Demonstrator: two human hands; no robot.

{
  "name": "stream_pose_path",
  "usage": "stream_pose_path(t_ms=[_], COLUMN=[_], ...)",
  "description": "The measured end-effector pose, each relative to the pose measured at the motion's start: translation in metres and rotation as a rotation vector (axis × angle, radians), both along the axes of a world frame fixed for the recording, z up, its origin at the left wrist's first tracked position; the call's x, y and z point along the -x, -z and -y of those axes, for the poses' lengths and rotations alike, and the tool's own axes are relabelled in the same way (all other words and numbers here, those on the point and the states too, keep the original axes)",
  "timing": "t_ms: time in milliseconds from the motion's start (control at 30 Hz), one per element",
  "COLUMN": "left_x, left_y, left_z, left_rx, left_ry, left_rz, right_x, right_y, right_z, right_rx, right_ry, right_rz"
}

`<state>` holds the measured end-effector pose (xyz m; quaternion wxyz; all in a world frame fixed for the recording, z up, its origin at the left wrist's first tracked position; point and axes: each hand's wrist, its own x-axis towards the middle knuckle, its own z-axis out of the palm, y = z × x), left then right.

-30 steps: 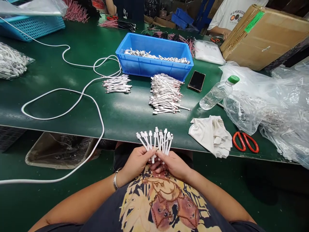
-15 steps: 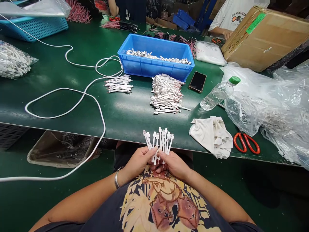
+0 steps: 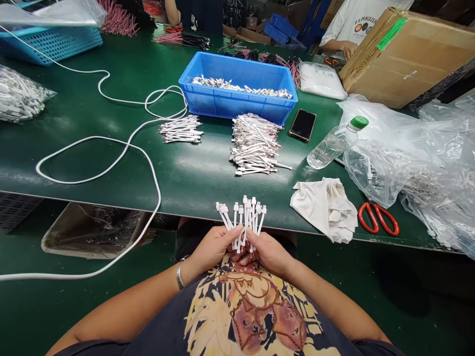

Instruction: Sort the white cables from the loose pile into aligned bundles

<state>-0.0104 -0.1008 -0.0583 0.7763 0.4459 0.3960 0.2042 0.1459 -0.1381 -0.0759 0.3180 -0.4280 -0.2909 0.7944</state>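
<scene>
We saw our own two hands close to our chest, just below the near edge of a green counter (image 3: pixel 111 104). The left hand (image 3: pixel 211 247) and the right hand (image 3: pixel 269 252) were both closed around the lower ends of one bunch of short white cables (image 3: pixel 243 217), whose plug ends fanned upward, a little uneven in height. We judged that the step in hand was evening up and gathering this bunch; the next move would call for a firm pinch low down so that no cable slips out while the plug ends are brought level. On the counter ahead lay a larger heap of white cables (image 3: pixel 254 143), and to its left a smaller, neater stack (image 3: pixel 180 129). Behind them stood a blue bin (image 3: pixel 237 101) with more of them inside. A long white cord (image 3: pixel 111 163) looped across the left side. To the right lay a dark phone (image 3: pixel 302 124), a clear bottle with a green cap (image 3: pixel 336 143) on its side, a crumpled white cloth (image 3: pixel 324 207), red-handled scissors (image 3: pixel 378 217) and clear plastic bags (image 3: pixel 408 163). A cardboard box (image 3: pixel 404 59) sat at the far right, and another person's arm (image 3: pixel 343 47) showed beyond it.
</scene>
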Motion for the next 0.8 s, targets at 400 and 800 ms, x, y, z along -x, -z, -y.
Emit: stream_pose_path(t_ms=[400, 800], left_x=[0.007, 0.007], left_y=[0.014, 0.003], left_z=[0.004, 0.006], left_rx=[0.021, 0.036], left_ry=[-0.198, -0.204], left_rz=[0.1, -0.013], right_x=[0.0, 0.0], right_y=[-0.005, -0.002], right_z=[-0.002, -0.001], right_rx=[0.007, 0.003], right_ry=[-0.008, -0.012], right_rz=[0.002, -0.02])
